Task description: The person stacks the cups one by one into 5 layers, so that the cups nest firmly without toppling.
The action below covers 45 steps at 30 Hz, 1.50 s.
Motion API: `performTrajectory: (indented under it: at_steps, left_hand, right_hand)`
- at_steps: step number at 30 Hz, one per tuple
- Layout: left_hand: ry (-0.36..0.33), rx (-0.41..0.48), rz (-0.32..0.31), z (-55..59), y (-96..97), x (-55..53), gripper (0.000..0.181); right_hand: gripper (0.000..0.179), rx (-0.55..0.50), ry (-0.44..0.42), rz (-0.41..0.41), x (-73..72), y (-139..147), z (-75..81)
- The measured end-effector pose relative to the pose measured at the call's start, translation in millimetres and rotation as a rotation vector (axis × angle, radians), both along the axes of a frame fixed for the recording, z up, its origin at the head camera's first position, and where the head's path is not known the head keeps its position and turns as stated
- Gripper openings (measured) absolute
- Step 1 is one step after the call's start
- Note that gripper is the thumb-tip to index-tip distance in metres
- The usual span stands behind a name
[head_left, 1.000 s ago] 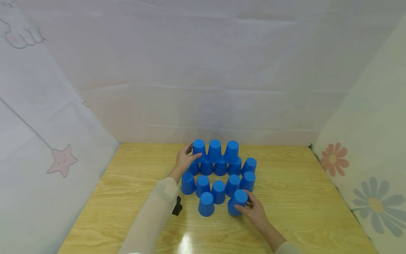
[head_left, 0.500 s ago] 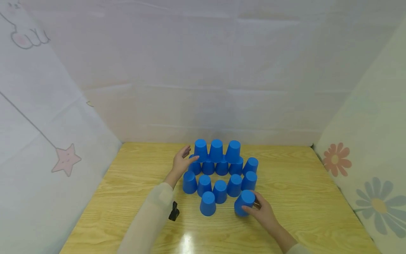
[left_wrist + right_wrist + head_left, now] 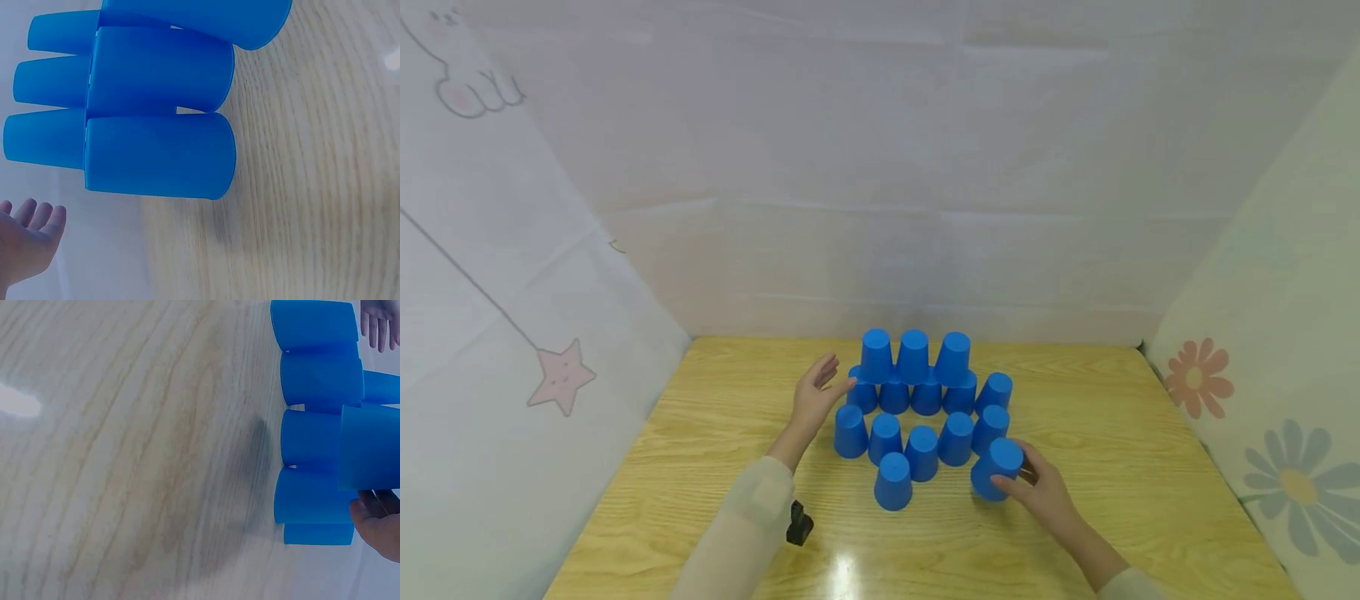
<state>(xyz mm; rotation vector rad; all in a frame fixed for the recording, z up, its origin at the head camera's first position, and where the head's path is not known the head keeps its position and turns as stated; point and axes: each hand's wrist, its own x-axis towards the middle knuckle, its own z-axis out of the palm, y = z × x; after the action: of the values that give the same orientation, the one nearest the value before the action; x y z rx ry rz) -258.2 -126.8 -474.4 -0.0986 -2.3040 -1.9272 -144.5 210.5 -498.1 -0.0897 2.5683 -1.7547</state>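
Observation:
My right hand (image 3: 1048,492) holds a blue plastic cup (image 3: 997,469), mouth down, at the right front of the cup group. In the right wrist view, that held cup (image 3: 372,447) hangs above the tabletop, with thumb and fingers around its side. My left hand (image 3: 814,400) hovers left of the stack, fingers extended, touching nothing. The nearest cup to it is the left one of three upper cups (image 3: 876,357), which stand on a back row (image 3: 893,395). In the left wrist view, the left hand (image 3: 31,244) is apart from every cup.
A middle row of upside-down cups (image 3: 921,454) stands before the stack, with a single cup (image 3: 892,482) in front. A wooden table (image 3: 715,417) lies beneath, bounded by a pale back sheet (image 3: 910,167). A small black object (image 3: 799,523) shows beside the left sleeve.
My left hand has let go of the upper left cup and drawn back leftward. My right hand has carried its cup to the right and slightly up.

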Motion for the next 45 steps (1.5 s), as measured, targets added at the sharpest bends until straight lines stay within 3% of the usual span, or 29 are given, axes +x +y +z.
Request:
performTrajectory:
  at_steps: [8,15,20,23,26,30,33,35,39,45]
  left_hand:
    - [0.009,0.033,-0.037,6.0,-5.2,17.7,0.064]
    - [0.055,0.029,-0.095,30.2,3.6,47.8,0.060]
    - [0.079,-0.010,-0.132,32.5,9.8,65.4,0.058]
    - [0.079,-0.027,-0.149,27.3,11.9,74.5,0.057]
    - [0.088,-0.048,-0.156,10.7,12.7,78.4,0.058]
    - [0.086,-0.069,-0.162,5.5,17.7,90.2,0.058]
    - [0.065,-0.065,-0.179,12.0,23.7,103.0,0.058]
    - [0.056,-0.058,-0.187,7.6,26.1,107.0,0.059]
    - [0.057,-0.027,-0.202,-6.3,29.8,110.7,0.060]
    - [0.053,-0.050,-0.210,-34.0,34.3,109.1,0.061]
  right_hand:
    - [0.055,0.012,0.061,0.040,-5.3,3.7,12.9]
    - [0.053,0.018,0.128,0.077,-11.7,8.7,20.1]
    - [0.055,0.031,0.141,0.088,-17.6,12.0,25.8]
    - [0.053,0.026,0.158,0.093,-22.0,13.4,31.3]
    - [0.052,0.015,0.167,0.099,-26.8,14.7,37.0]
    - [0.053,0.002,0.162,0.094,-34.7,17.6,42.1]
    - [0.054,0.009,0.179,0.085,-40.9,20.0,44.0]
    - [0.054,0.016,0.200,0.082,-44.7,20.7,45.3]
    - [0.056,0.019,0.214,0.076,-52.9,20.3,49.4]
    - [0.056,0.022,0.208,0.061,-63.4,18.0,58.4]
